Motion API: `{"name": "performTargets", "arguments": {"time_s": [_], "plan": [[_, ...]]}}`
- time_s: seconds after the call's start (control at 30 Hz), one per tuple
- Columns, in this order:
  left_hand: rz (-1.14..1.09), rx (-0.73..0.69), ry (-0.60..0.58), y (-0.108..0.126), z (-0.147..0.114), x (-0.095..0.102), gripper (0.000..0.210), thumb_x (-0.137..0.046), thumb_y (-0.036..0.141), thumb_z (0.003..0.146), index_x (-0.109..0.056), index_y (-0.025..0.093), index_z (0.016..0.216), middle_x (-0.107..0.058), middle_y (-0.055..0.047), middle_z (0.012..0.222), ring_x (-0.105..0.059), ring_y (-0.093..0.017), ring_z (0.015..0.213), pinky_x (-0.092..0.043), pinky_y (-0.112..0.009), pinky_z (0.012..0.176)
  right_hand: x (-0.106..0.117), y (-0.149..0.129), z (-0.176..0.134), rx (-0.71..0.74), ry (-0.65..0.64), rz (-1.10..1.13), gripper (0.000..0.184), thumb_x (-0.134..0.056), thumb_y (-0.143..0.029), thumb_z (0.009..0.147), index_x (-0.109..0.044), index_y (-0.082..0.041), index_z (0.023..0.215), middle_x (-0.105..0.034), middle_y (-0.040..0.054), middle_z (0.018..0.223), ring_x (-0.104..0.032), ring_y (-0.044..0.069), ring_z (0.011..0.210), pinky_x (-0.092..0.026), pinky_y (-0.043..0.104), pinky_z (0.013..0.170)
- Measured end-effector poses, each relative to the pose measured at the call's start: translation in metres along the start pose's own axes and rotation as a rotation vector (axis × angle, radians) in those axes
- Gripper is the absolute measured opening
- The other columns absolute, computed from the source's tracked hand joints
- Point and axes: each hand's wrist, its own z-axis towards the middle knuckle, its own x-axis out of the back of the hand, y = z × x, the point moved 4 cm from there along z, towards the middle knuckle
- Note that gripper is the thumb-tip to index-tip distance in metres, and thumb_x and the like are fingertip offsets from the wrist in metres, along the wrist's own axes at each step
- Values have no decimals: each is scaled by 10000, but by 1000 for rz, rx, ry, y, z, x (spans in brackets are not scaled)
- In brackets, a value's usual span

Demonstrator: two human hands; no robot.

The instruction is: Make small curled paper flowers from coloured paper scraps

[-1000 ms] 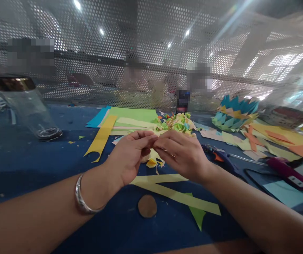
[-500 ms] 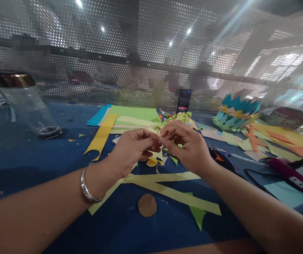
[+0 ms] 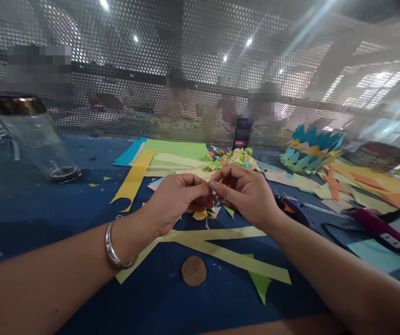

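Left hand (image 3: 177, 200): fingertips pinched, can't tell on what
Right hand (image 3: 250, 193): thumb and finger meeting the left's, more arched than a second ago, so I'm still fiddling
Scrap (image 3: 200, 216): yellow, on the tabletop (image 3: 133, 311), just below my fingers
Disc (image 3: 193, 271): nearer me, untouched

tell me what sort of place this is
Probably a craft workspace, perhaps a workshop or classroom. Pale green paper strips and a heap of colourful paper scraps lie on the blue tabletop, along with a layered, zigzag-edged paper piece.
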Motion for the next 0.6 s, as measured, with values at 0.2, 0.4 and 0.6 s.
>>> {"name": "performTargets", "arguments": {"time_s": [0.2, 0.4, 0.6], "plan": [[-26, 10, 3, 0, -1, -1, 180, -746, 310, 791, -667, 153, 751, -713, -41, 743, -685, -132, 691, -517, -248, 672, -1, 0, 1, -54, 31, 126, 174, -731, -294, 843, -596, -191, 879, -571, -42, 680, -493, 72, 493, -388, 228, 450], [19, 14, 5, 1, 1, -2, 188, -739, 323, 793, -672, 152, 755, -714, -51, 757, -694, -148, 709, -525, -262, 681, 0, 4, 2, -78, 37, 190, 183, -736, -283, 837, -591, -189, 895, -603, -27, 762, -504, 61, 507, -402, 224, 452], [150, -77, -40, 2, 1, -2, 239, -776, 356, 758, -670, 142, 763, -704, -62, 744, -671, -162, 702, -536, -300, 694, 1, 5, 2, -95, 33, 234, 230, -767, -283, 814, -587, -192, 924, -609, -28, 820, -522, 50, 509, -432, 213, 456]]}}
